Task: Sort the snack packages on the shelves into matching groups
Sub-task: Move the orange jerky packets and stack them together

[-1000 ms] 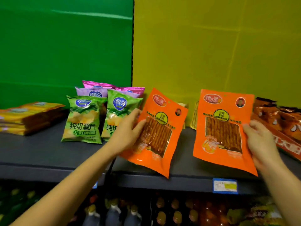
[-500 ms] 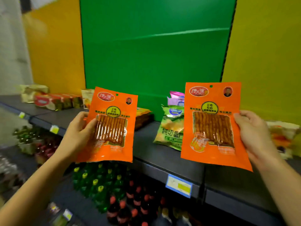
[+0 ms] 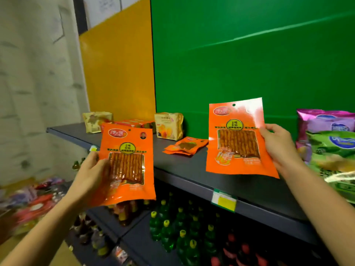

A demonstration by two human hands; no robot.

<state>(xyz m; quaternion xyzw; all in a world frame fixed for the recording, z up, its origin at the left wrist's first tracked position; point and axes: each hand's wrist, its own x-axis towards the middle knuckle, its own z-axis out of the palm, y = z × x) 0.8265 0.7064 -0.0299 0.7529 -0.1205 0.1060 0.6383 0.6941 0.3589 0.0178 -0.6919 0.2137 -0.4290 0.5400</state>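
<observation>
My left hand [image 3: 92, 173] grips the left edge of an orange packet of snack sticks [image 3: 128, 166], held upright in front of the shelf's front edge. My right hand [image 3: 278, 148] pinches the right edge of a matching orange packet [image 3: 236, 139], held upright above the dark shelf [image 3: 192, 169]. Between the two packets, a small flat stack of orange packets [image 3: 186, 145] lies on the shelf. Green and purple chip bags [image 3: 330, 143] stand at the right edge.
At the shelf's far left stand a beige pack [image 3: 97, 121], red flat packs [image 3: 134, 122] and a yellow boxy pack [image 3: 169, 125]. Green and red bottles [image 3: 180, 233] fill the lower shelf. A yellow price tag [image 3: 223, 200] hangs on the shelf edge.
My view and both hands have swung left along the shelf with the two orange packets. The chip bags now sit at the right edge, and the flat orange stack has come into view.
</observation>
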